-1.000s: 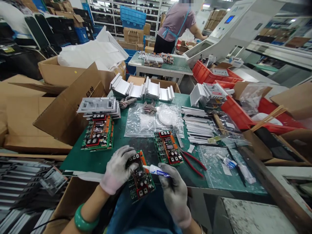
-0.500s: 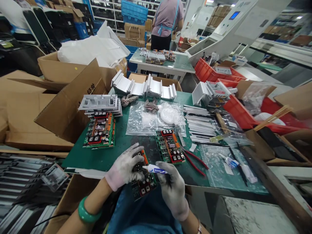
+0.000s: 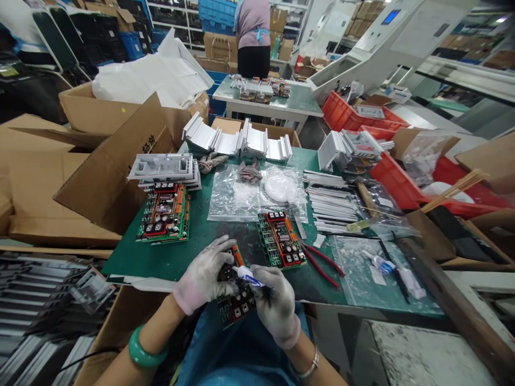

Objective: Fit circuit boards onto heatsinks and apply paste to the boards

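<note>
Wearing a whitish glove, my left hand grips a circuit board by its left side, at the table's front edge. My right hand, gloved too, is closed round a white and blue tube, whose nozzle points left over the board. Its tip lies close to the board's dark parts; whether it touches cannot be made out. Another circuit board lies flat on the green table just beyond, beside red-handled pliers.
Stacked boards stand at the left below grey plastic housings. Metal profiles line the back edge. Plastic bags and thin strips cover the middle and right. A person stands behind the far table.
My right hand has moved left with the tube, which is now angled more steeply over the board. The person in the background has shifted left and turned.
</note>
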`<control>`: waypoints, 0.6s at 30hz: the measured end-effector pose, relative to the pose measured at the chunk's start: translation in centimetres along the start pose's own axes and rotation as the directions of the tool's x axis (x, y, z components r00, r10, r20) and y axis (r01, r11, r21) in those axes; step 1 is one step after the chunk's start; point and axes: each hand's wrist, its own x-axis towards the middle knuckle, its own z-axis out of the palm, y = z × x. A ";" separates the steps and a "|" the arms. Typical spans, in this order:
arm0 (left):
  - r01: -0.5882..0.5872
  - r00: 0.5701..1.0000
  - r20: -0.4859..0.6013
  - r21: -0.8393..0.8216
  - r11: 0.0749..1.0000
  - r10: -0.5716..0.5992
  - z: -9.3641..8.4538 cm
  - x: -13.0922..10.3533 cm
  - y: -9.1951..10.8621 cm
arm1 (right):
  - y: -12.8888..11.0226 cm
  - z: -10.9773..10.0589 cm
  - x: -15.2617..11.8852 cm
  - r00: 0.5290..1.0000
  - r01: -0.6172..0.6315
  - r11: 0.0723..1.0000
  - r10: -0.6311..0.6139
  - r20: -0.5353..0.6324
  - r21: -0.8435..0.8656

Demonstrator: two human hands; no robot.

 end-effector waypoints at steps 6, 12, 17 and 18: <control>0.000 1.000 -0.004 -0.004 1.000 0.000 0.0 -0.1 -0.1 | 0.0 0.0 -0.2 1.000 0.004 0.999 -0.003 -0.009 0.054; 0.005 1.000 0.019 0.083 0.997 -0.007 -0.4 0.0 0.1 | -0.2 -1.3 -1.2 0.982 -0.167 0.978 0.176 -0.064 0.125; 0.054 0.996 0.067 0.165 0.985 -0.065 -0.6 -0.7 1.4 | -0.1 -2.5 -1.7 0.970 -0.227 0.968 0.234 -0.063 0.107; 0.048 0.995 0.077 0.158 0.986 -0.060 -0.5 -0.9 1.7 | 0.0 -2.6 -1.7 0.972 -0.220 0.971 0.226 -0.059 0.095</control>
